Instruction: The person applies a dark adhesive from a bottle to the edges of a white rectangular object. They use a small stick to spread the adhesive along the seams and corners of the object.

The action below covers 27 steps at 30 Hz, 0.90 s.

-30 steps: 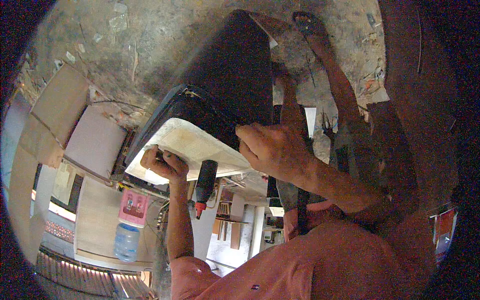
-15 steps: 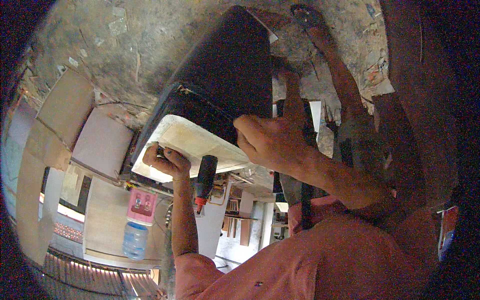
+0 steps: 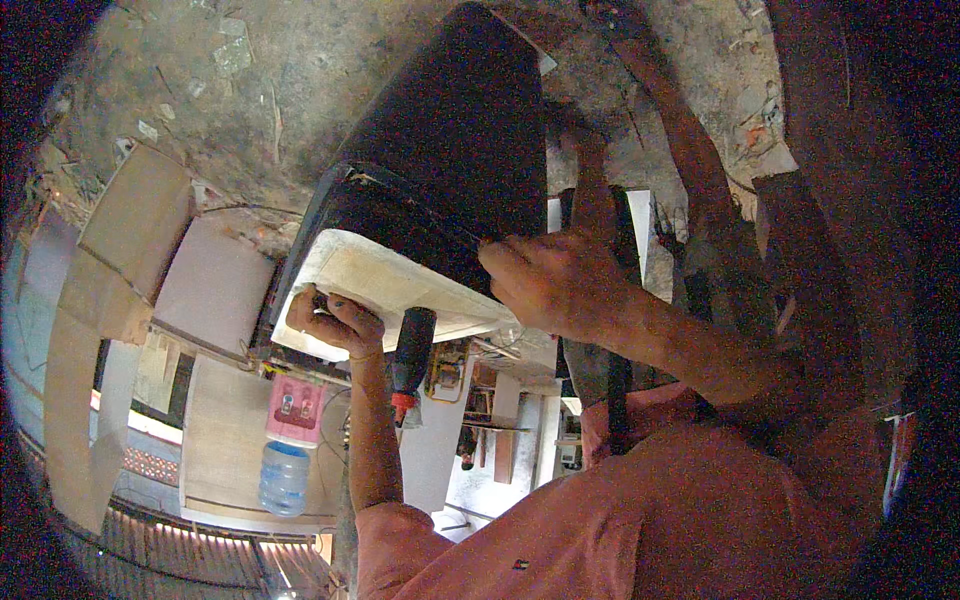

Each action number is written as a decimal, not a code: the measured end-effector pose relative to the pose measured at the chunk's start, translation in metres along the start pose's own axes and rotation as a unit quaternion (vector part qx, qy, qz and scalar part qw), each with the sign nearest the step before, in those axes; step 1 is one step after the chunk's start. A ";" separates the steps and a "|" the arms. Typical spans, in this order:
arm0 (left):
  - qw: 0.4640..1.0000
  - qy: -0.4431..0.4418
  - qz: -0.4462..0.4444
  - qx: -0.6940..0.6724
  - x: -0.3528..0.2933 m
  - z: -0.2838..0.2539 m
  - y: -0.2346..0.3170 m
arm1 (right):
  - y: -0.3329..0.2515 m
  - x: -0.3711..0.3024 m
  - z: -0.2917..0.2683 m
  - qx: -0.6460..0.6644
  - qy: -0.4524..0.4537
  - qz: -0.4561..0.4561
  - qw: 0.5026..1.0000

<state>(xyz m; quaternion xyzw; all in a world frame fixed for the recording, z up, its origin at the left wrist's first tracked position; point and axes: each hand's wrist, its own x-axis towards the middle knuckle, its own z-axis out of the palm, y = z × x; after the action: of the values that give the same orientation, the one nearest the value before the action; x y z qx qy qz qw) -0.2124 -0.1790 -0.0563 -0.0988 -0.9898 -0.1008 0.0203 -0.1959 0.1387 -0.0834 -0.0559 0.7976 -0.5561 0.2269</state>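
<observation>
A large piece covered in black material (image 3: pixel 440 130), like an upholstered panel or seat, lies in front of me with a cream-coloured face (image 3: pixel 400 280) along its near side. My right hand (image 3: pixel 560 285) is closed at the edge of the black covering, fingertips pinched on it. On the cream face rests my left hand (image 3: pixel 338 322), its fingers curled; a small dark bit shows between them, too little to name. Between the hands is a black bottle (image 3: pixel 413 350) with a red tip, touched by neither.
Another person's bare legs (image 3: pixel 690 150) are on the stained floor (image 3: pixel 230 110) at the far right. Pale boards (image 3: pixel 215 275) lie to the left. A pink water dispenser (image 3: pixel 296 408) with a blue bottle (image 3: pixel 284 478) and shelves (image 3: pixel 495 415) show in the background.
My right hand has shifted slightly right and down along the black edge. The left hand stays in place on the cream face. The view has tilted a little.
</observation>
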 end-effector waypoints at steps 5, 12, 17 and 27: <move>1.000 -0.005 -0.016 -0.015 -0.003 0.000 -0.002 | 0.000 0.002 0.000 -0.006 -0.023 0.020 1.000; 1.000 0.006 -0.013 -0.020 -0.003 0.003 -0.003 | -0.002 0.000 0.003 0.063 0.026 0.046 0.997; 1.000 0.008 -0.019 -0.015 -0.002 0.003 -0.001 | -0.003 0.004 0.002 0.059 0.022 0.034 0.997; 1.000 0.000 -0.003 0.008 0.001 0.000 0.002 | -0.006 0.009 -0.006 0.004 -0.011 0.049 0.999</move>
<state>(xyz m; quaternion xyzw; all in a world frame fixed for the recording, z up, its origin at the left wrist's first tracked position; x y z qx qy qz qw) -0.2129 -0.1772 -0.0558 -0.0955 -0.9909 -0.0931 0.0205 -0.2073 0.1390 -0.0783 -0.0219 0.7948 -0.5466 0.2629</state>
